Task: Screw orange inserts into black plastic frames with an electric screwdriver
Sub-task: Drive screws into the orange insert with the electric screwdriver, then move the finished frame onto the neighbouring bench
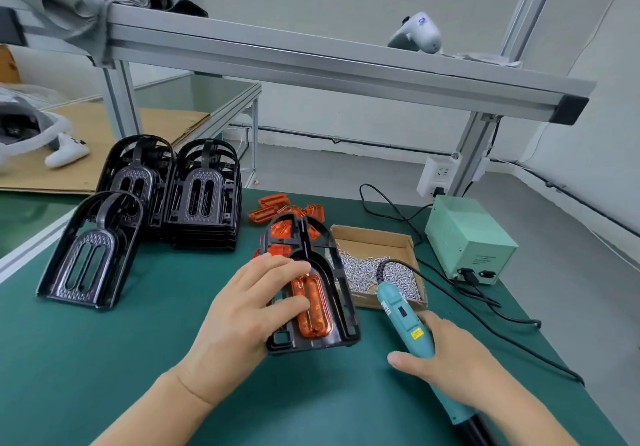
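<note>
My left hand point(246, 310) grips the left side of a black plastic frame point(341, 310) in the middle of the green table, thumb on an orange insert point(311, 303) seated in the frame. My right hand point(457, 359) lies over a teal electric screwdriver point(403, 314) that rests on the table to the right of the frame; its fingers look fairly straight along the tool. The screwdriver's tip is hidden under my wrist. Loose orange inserts point(273, 208) lie in a heap behind the frame.
A cardboard tray of small silver screws point(370, 267) sits right of the frame. A green power box point(467, 238) with cables stands at the far right. Stacks of black frames point(204, 196) and one single frame point(90, 251) are at the left. An aluminium beam point(311, 61) crosses overhead.
</note>
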{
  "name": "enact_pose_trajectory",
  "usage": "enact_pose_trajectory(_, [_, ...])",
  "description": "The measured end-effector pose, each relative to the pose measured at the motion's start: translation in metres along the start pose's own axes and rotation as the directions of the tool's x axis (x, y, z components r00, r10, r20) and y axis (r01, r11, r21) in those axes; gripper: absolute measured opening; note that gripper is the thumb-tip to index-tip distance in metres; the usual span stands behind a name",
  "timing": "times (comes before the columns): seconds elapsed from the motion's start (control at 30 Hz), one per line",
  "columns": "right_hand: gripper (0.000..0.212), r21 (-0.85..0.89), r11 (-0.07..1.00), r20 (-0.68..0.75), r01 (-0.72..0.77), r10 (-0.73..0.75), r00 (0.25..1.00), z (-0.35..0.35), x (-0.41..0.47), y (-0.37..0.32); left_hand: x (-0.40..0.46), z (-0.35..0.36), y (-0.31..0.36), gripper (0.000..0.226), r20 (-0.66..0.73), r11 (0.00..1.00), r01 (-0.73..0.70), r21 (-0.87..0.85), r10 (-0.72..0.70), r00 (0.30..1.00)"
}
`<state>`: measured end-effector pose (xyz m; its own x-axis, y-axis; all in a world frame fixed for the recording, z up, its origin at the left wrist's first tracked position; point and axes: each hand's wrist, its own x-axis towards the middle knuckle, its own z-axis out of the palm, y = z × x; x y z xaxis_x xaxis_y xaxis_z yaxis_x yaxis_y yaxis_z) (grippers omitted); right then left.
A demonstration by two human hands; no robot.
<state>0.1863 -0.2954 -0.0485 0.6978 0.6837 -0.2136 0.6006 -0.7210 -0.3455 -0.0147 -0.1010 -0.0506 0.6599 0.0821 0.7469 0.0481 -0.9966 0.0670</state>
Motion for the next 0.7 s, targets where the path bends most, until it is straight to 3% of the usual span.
enact_pose_trajectory(0.07, [0.070, 0.052, 0.998, -0.149, 0.034, -0.026, 0.989, -0.001, -0.001, -0.005, -0.004, 0.000, 0.001, 0.015, -0.014, 1.000, 0.024, -0.017, -0.024, 1.000])
enact_pose_trajectory(0.17, [0.055, 0.344, 0.898, -0.409, 0.275, -0.120, 0.905, -0.008, -0.009, -0.027, -0.009, 0.001, 0.005, 0.019, -0.052, 0.997, 0.074, -0.036, -0.076, 0.996])
enact_pose_trajectory(0.23, [0.053, 0.574, 0.738, -0.329, 0.354, -0.187, 0.925, -0.008, -0.016, -0.049, -0.012, 0.001, 0.008, 0.018, -0.085, 0.993, 0.105, -0.054, -0.109, 0.990])
enact_pose_trajectory(0.33, [0.058, 0.806, 0.554, -0.028, 0.211, -0.320, 0.947, 0.005, -0.020, -0.080, -0.014, 0.001, 0.011, 0.012, -0.132, 0.988, 0.130, -0.089, -0.141, 0.981])
enact_pose_trajectory(0.4, [0.049, 0.894, 0.436, 0.051, 0.102, -0.325, 0.944, 0.016, -0.014, -0.092, -0.016, 0.001, 0.011, 0.018, -0.145, 0.981, 0.164, -0.108, -0.178, 0.973])
enact_pose_trajectory(0.5, [0.037, 0.954, 0.298, 0.103, -0.015, -0.279, 0.955, 0.025, -0.007, -0.101, -0.021, 0.000, 0.007, 0.019, -0.140, 0.966, 0.234, -0.108, -0.247, 0.959])
enact_pose_trajectory(0.57, [0.026, 0.957, 0.288, 0.112, -0.025, -0.293, 0.950, 0.030, -0.002, -0.105, -0.023, 0.000, 0.006, 0.033, -0.108, 0.943, 0.301, -0.139, -0.317, 0.942])
enact_pose_trajectory(0.63, [0.018, 0.955, 0.295, 0.039, 0.031, -0.228, 0.973, 0.027, 0.006, -0.109, -0.024, 0.001, 0.007, 0.050, -0.096, 0.893, 0.414, -0.179, -0.434, 0.896])
enact_pose_trajectory(0.7, [0.011, 0.933, 0.323, -0.124, 0.157, -0.119, 0.985, 0.016, 0.016, -0.110, -0.024, 0.002, 0.007, 0.062, -0.069, 0.807, 0.541, -0.236, -0.570, 0.819])
